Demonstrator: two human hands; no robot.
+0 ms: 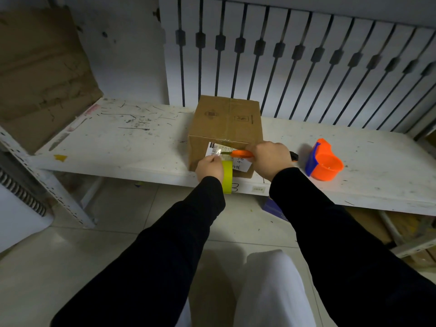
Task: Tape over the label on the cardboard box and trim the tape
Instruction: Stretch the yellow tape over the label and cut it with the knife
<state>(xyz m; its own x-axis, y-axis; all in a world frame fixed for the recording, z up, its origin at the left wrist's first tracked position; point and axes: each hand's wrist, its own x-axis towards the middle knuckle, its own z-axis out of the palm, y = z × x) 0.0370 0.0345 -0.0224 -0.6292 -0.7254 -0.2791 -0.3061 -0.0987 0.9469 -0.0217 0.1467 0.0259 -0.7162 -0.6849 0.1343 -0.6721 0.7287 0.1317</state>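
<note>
A brown cardboard box (226, 121) stands at the front edge of a white shelf (122, 142). A white label (240, 164) is stuck on its near face, with clear tape stretched over the upper part. My left hand (209, 168) grips a yellow-green tape roll (227, 177) just in front of the label and pinches the clear tape strip. My right hand (271, 159) holds an orange-handled cutter (240, 153), its tip touching the tape between roll and box.
An orange and blue tape dispenser (323, 162) sits on the shelf right of the box. Flattened cardboard (40, 74) leans at the back left. A white slatted panel (306, 60) stands behind. Boxes lie under the shelf (389, 225) on the right.
</note>
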